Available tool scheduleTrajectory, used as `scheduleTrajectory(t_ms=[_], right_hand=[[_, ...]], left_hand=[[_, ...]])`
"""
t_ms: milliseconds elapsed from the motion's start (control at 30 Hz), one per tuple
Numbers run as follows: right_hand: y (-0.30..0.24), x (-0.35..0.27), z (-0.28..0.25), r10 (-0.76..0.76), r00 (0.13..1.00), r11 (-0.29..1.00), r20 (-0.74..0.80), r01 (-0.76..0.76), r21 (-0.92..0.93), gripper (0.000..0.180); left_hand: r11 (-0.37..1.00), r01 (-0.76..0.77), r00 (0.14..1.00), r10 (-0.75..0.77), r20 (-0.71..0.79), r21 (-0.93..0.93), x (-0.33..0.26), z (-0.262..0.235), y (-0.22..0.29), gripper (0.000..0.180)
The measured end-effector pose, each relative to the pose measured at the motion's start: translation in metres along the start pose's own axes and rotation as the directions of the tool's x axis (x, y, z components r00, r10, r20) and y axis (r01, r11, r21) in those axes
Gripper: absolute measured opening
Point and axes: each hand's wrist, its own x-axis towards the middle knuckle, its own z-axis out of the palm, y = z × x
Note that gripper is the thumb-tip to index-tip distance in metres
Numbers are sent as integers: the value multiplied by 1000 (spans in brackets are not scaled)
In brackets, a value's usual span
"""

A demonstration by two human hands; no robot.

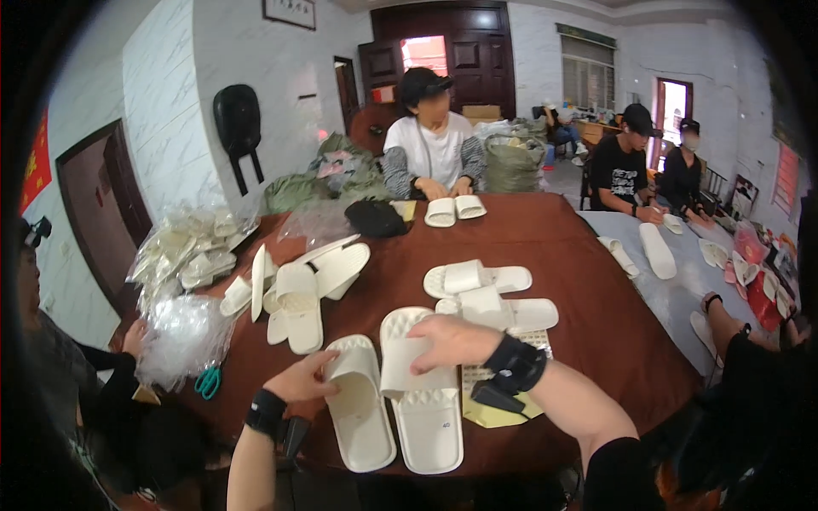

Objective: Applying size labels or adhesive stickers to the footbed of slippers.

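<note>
Two white foam slippers (396,400), ridged, seemingly gripped by both hands (375,362)

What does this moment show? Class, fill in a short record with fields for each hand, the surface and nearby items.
left hand: left hand grips the strap of a white foam slipper
right hand: right hand presses on the strap of a second white foam slipper
surface: brown tablecloth
nearby: teal-handled scissors; pile of white slippers; clear plastic bags
</note>
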Motion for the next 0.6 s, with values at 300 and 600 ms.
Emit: scheduleTrajectory(t_ms=[300, 600], right_hand=[[13, -65, -61, 214, 931, 972, -297, -174, 158, 25], [28, -88, -18, 449, 863, 640, -233, -129, 757, 24]], left_hand=[[988, 23, 937, 32, -347, 151, -19, 8, 14, 91], [982, 71, 693, 77, -717, 174, -3, 36, 71, 82]])
